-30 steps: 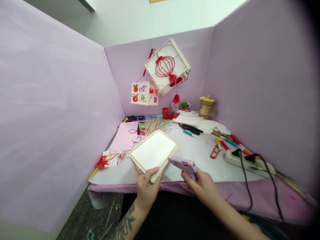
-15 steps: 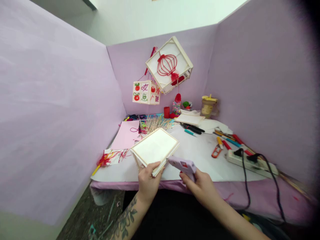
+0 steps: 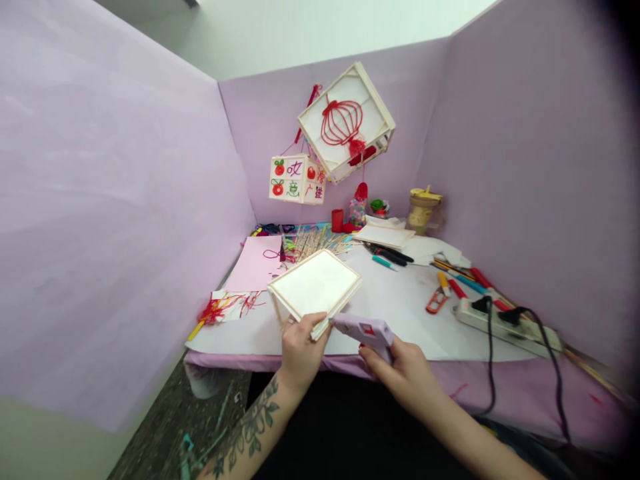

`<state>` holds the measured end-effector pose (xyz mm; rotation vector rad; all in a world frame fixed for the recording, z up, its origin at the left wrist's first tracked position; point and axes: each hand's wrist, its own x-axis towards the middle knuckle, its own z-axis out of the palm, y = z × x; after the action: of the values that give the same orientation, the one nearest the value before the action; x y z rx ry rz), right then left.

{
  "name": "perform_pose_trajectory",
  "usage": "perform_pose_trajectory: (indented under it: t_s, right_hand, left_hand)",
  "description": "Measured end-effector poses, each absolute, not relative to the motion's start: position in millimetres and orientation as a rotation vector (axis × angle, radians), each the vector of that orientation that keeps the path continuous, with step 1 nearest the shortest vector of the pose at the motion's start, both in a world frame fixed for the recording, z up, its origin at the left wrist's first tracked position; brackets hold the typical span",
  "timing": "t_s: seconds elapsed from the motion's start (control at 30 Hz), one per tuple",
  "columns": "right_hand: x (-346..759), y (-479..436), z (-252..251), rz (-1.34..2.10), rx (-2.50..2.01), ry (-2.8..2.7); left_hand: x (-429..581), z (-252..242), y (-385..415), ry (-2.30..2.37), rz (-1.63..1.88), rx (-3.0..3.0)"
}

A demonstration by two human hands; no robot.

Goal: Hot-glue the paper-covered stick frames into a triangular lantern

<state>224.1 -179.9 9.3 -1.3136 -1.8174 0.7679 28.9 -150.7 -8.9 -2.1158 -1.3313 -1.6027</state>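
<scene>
My left hand (image 3: 303, 343) is closed around the near corner of a box-shaped lantern frame (image 3: 316, 283), made of thin wooden sticks with white paper on its upper face. The frame is tilted above the table, its far end away from me. In my right hand (image 3: 400, 367) is a pale purple glue gun (image 3: 367, 330), its nozzle pointing left. The nozzle tip is at the near right edge of the frame, beside my left fingers; whether it touches the wood I cannot tell.
Two decorated lanterns (image 3: 345, 123) hang at the back. A pile of wooden sticks (image 3: 320, 241), black-handled pliers (image 3: 390, 255), an orange cutter (image 3: 437, 300) and a power strip (image 3: 510, 327) with black cords lie on the table. Red yarn (image 3: 215, 310) is at the left. Purple panels (image 3: 115, 200) enclose the sides.
The view has shifted slightly. Both hands keep their grip, and the glue gun's nozzle stays by the frame's near right edge.
</scene>
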Motion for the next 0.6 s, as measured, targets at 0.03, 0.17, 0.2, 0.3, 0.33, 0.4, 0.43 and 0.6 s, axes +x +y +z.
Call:
perform_pose_trajectory:
  t_s: [0.03,0.17,0.2,0.3,0.33,0.4,0.43,0.6]
  right_hand:
    - [224.1,-179.8,9.9,0.77,-1.309,-1.819]
    - [221.4,-182.4,14.4,0.789,-1.237,-1.861]
    - [220.5,-183.4,15.4,0.787,-1.228,-1.864]
    - [219.4,-185.2,15.8,0.781,-1.214,-1.87]
    - [219.5,-185.1,14.9,0.778,-1.213,-1.87]
    - [220.4,-183.8,12.3,0.765,-1.221,-1.864]
    - [221.1,-182.6,10.9,0.759,-1.233,-1.855]
    - [222.3,-179.2,9.1,0.753,-1.315,-1.818]
  left_hand:
    - [29.1,-9.3,-150.2,-1.325,-1.605,-2.123]
    - [28.9,-9.8,-148.0,-1.355,-1.607,-2.11]
    - [28.8,-9.8,-147.6,-1.366,-1.609,-2.103]
    - [28.7,-10.1,-146.9,-1.375,-1.609,-2.109]
    - [28.8,-10.3,-146.8,-1.375,-1.606,-2.11]
    - [29.3,-10.2,-146.8,-1.365,-1.599,-2.106]
    - [29.6,-10.0,-147.0,-1.359,-1.596,-2.104]
    - [30.9,-8.6,-147.4,-1.351,-1.591,-2.107]
